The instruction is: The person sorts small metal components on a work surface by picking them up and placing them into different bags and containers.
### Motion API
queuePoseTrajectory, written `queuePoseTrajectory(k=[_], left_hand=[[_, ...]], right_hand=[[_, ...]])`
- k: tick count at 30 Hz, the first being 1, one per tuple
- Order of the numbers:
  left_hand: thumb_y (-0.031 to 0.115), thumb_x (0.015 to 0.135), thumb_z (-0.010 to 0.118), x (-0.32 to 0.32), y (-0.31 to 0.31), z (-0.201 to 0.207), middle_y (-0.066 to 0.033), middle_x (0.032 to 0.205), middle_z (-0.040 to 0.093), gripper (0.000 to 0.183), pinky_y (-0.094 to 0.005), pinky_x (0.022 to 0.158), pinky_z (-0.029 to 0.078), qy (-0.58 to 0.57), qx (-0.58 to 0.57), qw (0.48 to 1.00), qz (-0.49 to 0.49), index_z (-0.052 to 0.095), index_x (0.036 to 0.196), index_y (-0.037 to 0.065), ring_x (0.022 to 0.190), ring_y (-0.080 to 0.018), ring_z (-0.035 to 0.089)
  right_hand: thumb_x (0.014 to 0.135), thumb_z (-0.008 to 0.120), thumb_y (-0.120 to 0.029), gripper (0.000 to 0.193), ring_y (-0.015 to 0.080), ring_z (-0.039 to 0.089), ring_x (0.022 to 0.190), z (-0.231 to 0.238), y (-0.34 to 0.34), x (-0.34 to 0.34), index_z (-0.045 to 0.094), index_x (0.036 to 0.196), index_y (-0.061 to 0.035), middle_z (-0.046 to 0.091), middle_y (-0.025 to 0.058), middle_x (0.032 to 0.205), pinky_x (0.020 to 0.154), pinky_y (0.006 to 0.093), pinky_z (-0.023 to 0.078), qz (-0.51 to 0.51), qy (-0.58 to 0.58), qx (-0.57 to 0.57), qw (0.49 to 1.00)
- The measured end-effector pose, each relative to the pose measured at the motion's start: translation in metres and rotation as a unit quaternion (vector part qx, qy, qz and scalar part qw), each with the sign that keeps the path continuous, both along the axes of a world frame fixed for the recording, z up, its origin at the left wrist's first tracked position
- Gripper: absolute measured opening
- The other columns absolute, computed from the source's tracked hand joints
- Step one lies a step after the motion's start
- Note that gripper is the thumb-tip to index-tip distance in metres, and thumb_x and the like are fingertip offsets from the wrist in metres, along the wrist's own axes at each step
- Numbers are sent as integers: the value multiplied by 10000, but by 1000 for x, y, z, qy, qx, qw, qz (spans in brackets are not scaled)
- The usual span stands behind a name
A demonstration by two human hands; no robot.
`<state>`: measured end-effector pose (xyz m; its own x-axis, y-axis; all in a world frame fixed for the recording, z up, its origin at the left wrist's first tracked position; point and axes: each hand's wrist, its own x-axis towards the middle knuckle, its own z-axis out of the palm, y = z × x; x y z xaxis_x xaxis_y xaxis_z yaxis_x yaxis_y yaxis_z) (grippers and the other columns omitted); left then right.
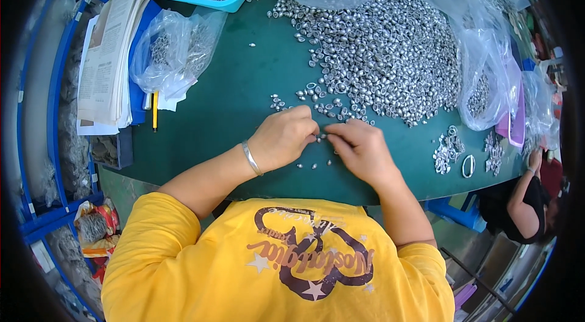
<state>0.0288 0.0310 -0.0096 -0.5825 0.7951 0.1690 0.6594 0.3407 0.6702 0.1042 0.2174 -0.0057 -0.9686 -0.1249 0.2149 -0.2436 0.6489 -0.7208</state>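
Observation:
My left hand (pixel 283 139), with a silver bangle (pixel 251 158) at its wrist, is closed in a pinch over the green table. Facing it, my right hand (pixel 361 150) has its thumb and forefinger bent together. Between the two sets of fingertips shows a small silver metal piece (pixel 320 138), partly hidden by the fingers. A few tiny silver beads (pixel 314 166) lie on the table just below the hands. Beyond the fingers, loose oval metal pieces (pixel 337 104) trail off from a large heap (pixel 390 47) of the same kind.
A turquoise basket (pixel 228 3) of metal parts stands far left. Clear plastic bags (pixel 173 47) (pixel 484 78) lie on both sides. Papers (pixel 106 72) stand at the left, near a yellow pen (pixel 155 111). Small sorted piles and a ring (pixel 468 166) lie right. Another person's arm (pixel 523 200) shows far right.

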Motion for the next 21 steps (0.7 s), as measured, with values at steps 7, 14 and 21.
queuePoseTrajectory(k=[7,14,21], left_hand=[[84,829,600,-16,-16,14,-3,729,561,72,-213,526,412,-659,177,724,103,616,836,13,587,-77,492],[67,747,676,7,1,2,-63,716,515,85,-270,565,434,-25,-2,1000,-9,623,814,56,637,-189,537],[94,822,623,3,9,13,-24,758,550,66,-257,573,434,-260,30,965,28,602,807,34,659,-134,542]], right_hand=[[820,577,-53,69,92,545,593,-3,-2,9,621,872,-37,579,3,689,507,243,436,-75,-171,-252,949],[766,658,-64,71,205,565,560,6,9,26,662,837,-71,601,97,716,519,283,456,-15,-13,17,1000],[798,611,-15,23,37,495,612,5,34,43,617,809,4,555,-5,677,529,177,395,-153,-234,-485,829]])
